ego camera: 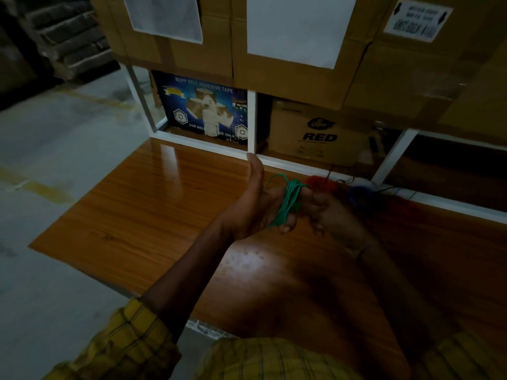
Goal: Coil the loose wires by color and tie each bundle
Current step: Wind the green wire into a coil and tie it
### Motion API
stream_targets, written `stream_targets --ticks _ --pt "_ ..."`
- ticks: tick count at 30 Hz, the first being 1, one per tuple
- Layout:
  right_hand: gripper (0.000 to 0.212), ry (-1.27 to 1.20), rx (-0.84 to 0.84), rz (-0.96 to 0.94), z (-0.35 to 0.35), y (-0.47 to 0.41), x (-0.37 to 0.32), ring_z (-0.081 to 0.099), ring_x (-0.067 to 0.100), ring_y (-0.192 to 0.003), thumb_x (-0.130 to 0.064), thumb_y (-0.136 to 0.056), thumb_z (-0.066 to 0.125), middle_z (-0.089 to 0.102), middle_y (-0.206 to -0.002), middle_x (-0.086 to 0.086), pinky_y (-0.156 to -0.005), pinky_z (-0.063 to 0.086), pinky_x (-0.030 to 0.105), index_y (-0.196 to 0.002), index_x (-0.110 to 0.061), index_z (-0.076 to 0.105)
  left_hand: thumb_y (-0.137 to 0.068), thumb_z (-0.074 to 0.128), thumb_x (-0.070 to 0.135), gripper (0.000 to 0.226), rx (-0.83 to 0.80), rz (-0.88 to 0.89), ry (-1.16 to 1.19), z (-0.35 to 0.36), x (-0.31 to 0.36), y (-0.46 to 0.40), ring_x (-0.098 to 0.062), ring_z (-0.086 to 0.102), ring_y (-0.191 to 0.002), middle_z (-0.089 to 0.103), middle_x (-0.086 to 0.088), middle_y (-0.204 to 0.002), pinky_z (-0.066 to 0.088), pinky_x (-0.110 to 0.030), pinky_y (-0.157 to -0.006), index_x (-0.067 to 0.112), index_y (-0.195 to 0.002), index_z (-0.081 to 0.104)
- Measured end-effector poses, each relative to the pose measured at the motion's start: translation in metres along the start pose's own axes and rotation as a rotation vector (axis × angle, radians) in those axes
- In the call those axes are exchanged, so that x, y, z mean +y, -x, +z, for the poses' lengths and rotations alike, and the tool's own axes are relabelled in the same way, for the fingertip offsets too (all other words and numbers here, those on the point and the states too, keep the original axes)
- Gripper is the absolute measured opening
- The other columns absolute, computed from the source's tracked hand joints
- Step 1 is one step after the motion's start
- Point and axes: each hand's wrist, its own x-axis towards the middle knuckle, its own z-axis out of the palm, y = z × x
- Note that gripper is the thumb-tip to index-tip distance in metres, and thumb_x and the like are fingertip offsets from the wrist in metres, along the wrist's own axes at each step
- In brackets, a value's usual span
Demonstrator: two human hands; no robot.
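A: Green wire (289,202) position?
B: Coiled around the left hand's (258,207) fingers, held above the tabletop (153,204); thumb points up, grip grasping the coil.
A: Right hand (326,212)?
B: Touching the coil's right side; grip undetermined (dim light).
A: Other bundles?
B: Red coil (322,183) and blue coil (360,194) lie near the tabletop's far edge.

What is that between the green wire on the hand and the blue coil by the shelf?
A red coil lies on the table between the green wire and the blue coil, as the head view shows.
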Motion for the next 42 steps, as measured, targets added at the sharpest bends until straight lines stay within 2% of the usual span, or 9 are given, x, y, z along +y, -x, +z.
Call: stream_targets --ticks 6,10,14,19,24,28,31,36,42 --pt "0.030 0.215 -0.196 0.053 0.040 0.035 0.004 0.044 0.020 -0.049 -0.039 -0.108 0.047 0.057 -0.068 0.007 -0.041 0.033 0.027 -0.098 -0.024 0.070 -0.074 -0.012 0.096 0.129 0.233 0.142 0.116 -0.009 0.005 -0.014 -0.024 0.058 -0.086 0.049 -0.012 -0.159 0.052 -0.041 -0.078 0.012 -0.146 0.053" --pt "0.027 0.376 -0.304 -0.040 0.042 0.050 -0.019 0.049 0.021 -0.045 -0.043 -0.105 0.052 0.065 -0.063 0.008 -0.040 0.038 0.025 -0.101 -0.027 0.072 -0.083 -0.011 0.091 0.119 0.410 0.121 0.073 -0.015 0.004 -0.022 -0.037 0.062 -0.098 0.054 -0.021 -0.150 0.046 -0.053 -0.105 0.012 -0.150 0.048" --pt "0.016 0.427 -0.338 -0.155 0.024 0.058 -0.060 0.064 0.010 -0.052 -0.030 -0.100 0.064 0.069 -0.071 0.015 -0.048 0.044 0.012 -0.102 -0.017 0.073 -0.094 -0.014 0.077 0.107 0.506 0.048 -0.127 -0.020 -0.006 -0.023 -0.035 0.074 -0.088 0.057 -0.040 -0.134 0.048 -0.054 -0.102 0.010 -0.160 0.038" --pt "0.018 0.328 -0.162 -0.284 -0.022 0.044 -0.093 0.052 0.022 -0.052 -0.030 -0.101 0.061 0.061 -0.062 -0.002 -0.044 0.040 0.030 -0.097 -0.017 0.072 -0.088 -0.008 0.082 0.110 0.370 -0.043 -0.324 -0.024 -0.020 -0.007 -0.041 0.071 -0.091 0.068 -0.024 -0.116 0.056 -0.064 -0.099 0.006 -0.148 0.043" --pt "0.019 0.311 0.090 -0.402 -0.046 -0.001 -0.094 0.050 0.012 -0.053 -0.024 -0.101 0.064 0.055 -0.067 0.010 -0.048 0.039 0.022 -0.097 -0.007 0.072 -0.078 -0.010 0.088 0.123 0.152 -0.065 -0.257 -0.022 -0.024 -0.001 -0.030 0.062 -0.080 0.049 -0.029 -0.147 0.055 -0.041 -0.078 0.001 -0.145 0.045" --pt "0.021 0.375 0.259 -0.361 -0.045 -0.038 -0.059 0.069 0.014 -0.088 -0.035 -0.095 0.071 0.073 -0.094 0.002 -0.079 0.057 0.034 -0.096 -0.015 0.075 -0.075 -0.016 0.088 0.128 0.007 -0.019 -0.213 -0.015 -0.017 0.000 -0.031 0.056 -0.080 0.039 -0.046 -0.144 0.053 -0.035 -0.075 0.001 -0.147 0.043" --pt "0.029 0.306 0.220 -0.228 -0.038 -0.046 -0.024 0.069 0.022 -0.101 -0.049 -0.092 0.066 0.074 -0.103 0.002 -0.091 0.056 0.054 -0.099 -0.022 0.075 -0.073 -0.017 0.087 0.129 -0.004 0.028 -0.103 -0.007 -0.006 0.002 -0.026 0.054 -0.078 0.048 -0.029 -0.144 0.052 -0.031 -0.071 0.002 -0.153 0.037" --pt "0.023 0.253 -0.016 -0.043 0.012 -0.014 0.015 0.060 0.012 -0.076 -0.026 -0.107 0.051 0.069 -0.105 0.010 -0.061 0.047 0.017 -0.118 -0.019 0.069 -0.070 -0.016 0.095 0.138 -0.013 0.143 -0.006 -0.009 0.006 -0.006 -0.028 0.052 -0.081 0.044 -0.033 -0.146 0.049 -0.039 -0.073 0.002 -0.158 0.035" --pt "0.032 0.266 -0.171 -0.038 0.047 0.023 0.005 0.048 0.008 -0.049 -0.044 -0.106 0.050 0.058 -0.063 0.000 -0.045 0.036 0.021 -0.097 -0.025 0.074 -0.074 -0.023 0.089 0.133 0.157 0.167 -0.010 -0.018 0.017 -0.017 -0.031 0.064 -0.092 0.039 -0.034 -0.156 0.051 -0.047 -0.095 0.007 -0.158 0.040"
